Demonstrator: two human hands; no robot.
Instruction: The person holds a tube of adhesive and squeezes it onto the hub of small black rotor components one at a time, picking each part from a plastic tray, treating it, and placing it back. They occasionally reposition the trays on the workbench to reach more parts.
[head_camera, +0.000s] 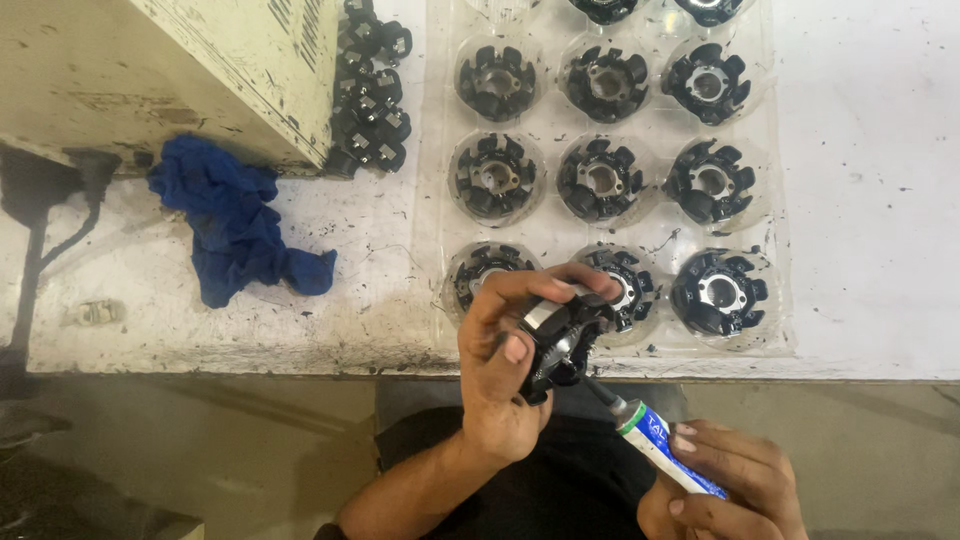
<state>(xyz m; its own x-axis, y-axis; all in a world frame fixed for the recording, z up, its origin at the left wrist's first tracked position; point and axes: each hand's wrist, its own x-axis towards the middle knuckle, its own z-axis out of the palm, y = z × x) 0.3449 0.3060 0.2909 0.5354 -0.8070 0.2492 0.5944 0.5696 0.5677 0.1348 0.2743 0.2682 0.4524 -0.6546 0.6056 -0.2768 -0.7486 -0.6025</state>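
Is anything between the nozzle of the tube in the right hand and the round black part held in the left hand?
Nothing visible. The left hand grips the round black wound metal part above the table edge, and the right hand points the white-and-blue squeeze tube so its dark nozzle reaches the part's underside, with no gap that shows.

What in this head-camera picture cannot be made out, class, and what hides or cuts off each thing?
- Tip of the white tube with green band, head view: hidden behind the round black ring-shaped part gripped in the left hand.
- Right hand: cut off by the bottom edge.
- Top row of the clear plastic tray: cut by the top edge.
- Stacked small black parts: too small to tell apart.
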